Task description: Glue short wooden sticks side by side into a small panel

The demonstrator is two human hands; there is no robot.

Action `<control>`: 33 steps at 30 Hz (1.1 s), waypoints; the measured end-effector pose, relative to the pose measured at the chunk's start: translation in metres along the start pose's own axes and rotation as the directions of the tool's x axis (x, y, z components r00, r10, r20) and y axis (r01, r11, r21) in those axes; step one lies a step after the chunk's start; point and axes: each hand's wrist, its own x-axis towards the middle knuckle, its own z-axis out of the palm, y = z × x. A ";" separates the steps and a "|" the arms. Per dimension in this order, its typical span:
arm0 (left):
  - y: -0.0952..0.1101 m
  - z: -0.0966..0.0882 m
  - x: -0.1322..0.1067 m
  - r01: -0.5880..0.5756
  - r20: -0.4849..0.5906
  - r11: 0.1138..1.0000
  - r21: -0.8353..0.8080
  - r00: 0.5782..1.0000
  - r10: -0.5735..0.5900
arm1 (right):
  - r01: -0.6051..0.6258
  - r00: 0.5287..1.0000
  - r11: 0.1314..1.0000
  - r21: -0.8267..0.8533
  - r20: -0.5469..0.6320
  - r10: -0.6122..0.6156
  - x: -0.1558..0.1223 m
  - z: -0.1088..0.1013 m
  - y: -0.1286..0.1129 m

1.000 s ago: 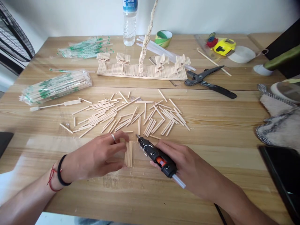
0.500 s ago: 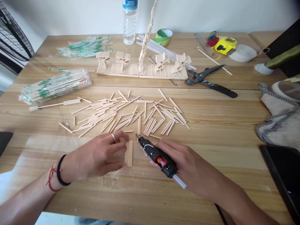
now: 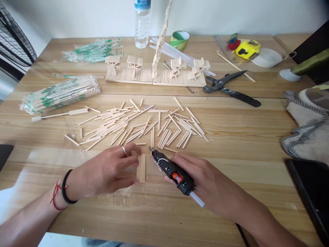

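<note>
My left hand [image 3: 113, 169] is closed about a small flat row of short wooden sticks [image 3: 142, 168], which lie side by side on the table. Its index finger reaches the far end and its thumb the near end. Wrapped in my right hand [image 3: 197, 171] is a black hot glue gun [image 3: 172, 171], with a clear glue stick poking out of its back. The nozzle points up and left, just right of the row's far end, apart from the sticks. Beyond both hands lie many loose short sticks [image 3: 108, 127].
A stick-built model bridge [image 3: 144, 76] with a tall post stands at the back. Around it are a water bottle [image 3: 142, 29], tape roll [image 3: 179, 40], black pliers [image 3: 226, 87] and yellow tape measure [image 3: 248, 49]. Bagged sticks [image 3: 61, 92] lie left, a cloth [image 3: 305, 127] right.
</note>
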 end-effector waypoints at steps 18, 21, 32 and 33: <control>-0.002 0.001 -0.004 0.050 -0.005 0.999 -0.015 0.999 -0.050 | -0.065 0.998 0.997 0.046 -0.013 0.065 -0.002 0.000 -0.001; -0.002 0.001 -0.003 0.045 -0.012 0.999 -0.020 0.999 -0.045 | -0.071 0.997 0.996 0.058 -0.004 0.071 -0.001 0.000 -0.001; -0.002 0.001 -0.002 0.016 -0.022 1.000 -0.011 1.000 -0.017 | -0.056 0.998 0.998 0.011 -0.004 0.056 -0.001 -0.001 -0.002; -0.002 0.001 -0.002 0.015 -0.024 1.000 -0.014 1.000 -0.015 | -0.049 0.999 0.999 0.001 -0.003 0.049 -0.001 -0.001 -0.002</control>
